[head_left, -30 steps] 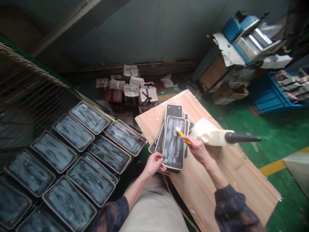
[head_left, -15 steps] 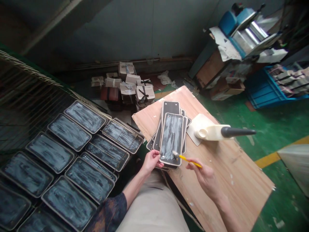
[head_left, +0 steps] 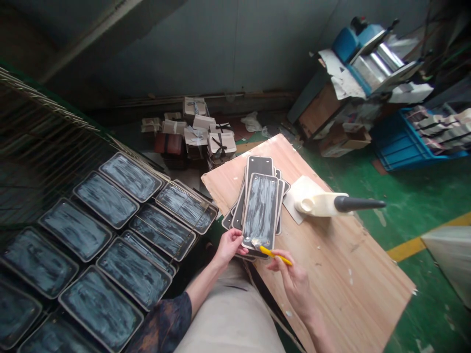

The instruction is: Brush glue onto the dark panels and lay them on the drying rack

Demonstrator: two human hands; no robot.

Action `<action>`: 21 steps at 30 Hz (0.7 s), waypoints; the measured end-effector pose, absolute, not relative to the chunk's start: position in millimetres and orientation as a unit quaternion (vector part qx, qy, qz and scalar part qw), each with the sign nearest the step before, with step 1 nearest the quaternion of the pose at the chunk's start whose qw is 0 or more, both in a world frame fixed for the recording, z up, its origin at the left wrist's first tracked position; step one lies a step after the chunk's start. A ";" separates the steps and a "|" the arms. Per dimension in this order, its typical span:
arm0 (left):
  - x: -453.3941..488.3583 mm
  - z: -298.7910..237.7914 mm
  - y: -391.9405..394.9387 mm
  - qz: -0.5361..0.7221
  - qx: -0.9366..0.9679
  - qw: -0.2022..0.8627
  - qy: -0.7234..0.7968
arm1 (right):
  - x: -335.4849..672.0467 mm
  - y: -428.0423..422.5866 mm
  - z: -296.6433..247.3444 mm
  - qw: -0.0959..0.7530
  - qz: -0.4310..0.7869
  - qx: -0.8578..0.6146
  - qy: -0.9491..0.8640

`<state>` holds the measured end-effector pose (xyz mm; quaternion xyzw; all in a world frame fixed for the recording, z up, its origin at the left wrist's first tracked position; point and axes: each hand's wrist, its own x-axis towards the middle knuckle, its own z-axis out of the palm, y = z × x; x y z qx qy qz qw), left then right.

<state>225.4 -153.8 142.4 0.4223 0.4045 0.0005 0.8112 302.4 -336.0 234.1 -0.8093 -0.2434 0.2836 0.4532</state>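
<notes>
A stack of dark rounded panels (head_left: 257, 196) lies on a plywood board (head_left: 324, 264) over my lap. The top panel (head_left: 260, 210) is smeared with white paste. My left hand (head_left: 230, 245) grips the near left corner of the stack. My right hand (head_left: 289, 277) is closed on a small yellow-handled brush (head_left: 271, 253), whose bristles touch the top panel's near edge.
A cream glue bottle with a dark nozzle (head_left: 331, 203) lies on the board to the right. Several paste-coated panels (head_left: 110, 230) rest on a wire rack at my left. Tied bundles (head_left: 198, 135) sit on the floor ahead; a blue crate (head_left: 408, 144) and a machine (head_left: 371, 59) stand at the right.
My right hand drew the brush from the far end of the top panel down to its near edge. The left hand kept its hold on the stack.
</notes>
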 end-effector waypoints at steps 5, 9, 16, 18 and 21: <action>227.3 138.9 -154.7 0.013 0.481 0.782 0.396 | 306.7 -328.3 224.0 0.515 0.315 -0.773 -0.194; 227.6 140.0 -152.9 0.003 0.490 0.778 0.393 | 338.3 -334.6 216.6 0.502 0.264 -0.804 -0.179; 230.6 140.3 -153.6 0.006 0.497 0.771 0.398 | 388.9 -311.1 215.2 0.485 0.094 -0.842 -0.216; 230.6 140.3 -154.2 0.004 0.492 0.770 0.405 | 398.2 -298.8 213.4 0.489 0.064 -0.842 -0.220; 229.8 141.4 -155.5 -0.001 0.475 0.776 0.414 | 405.1 -286.5 207.6 0.492 0.056 -0.835 -0.240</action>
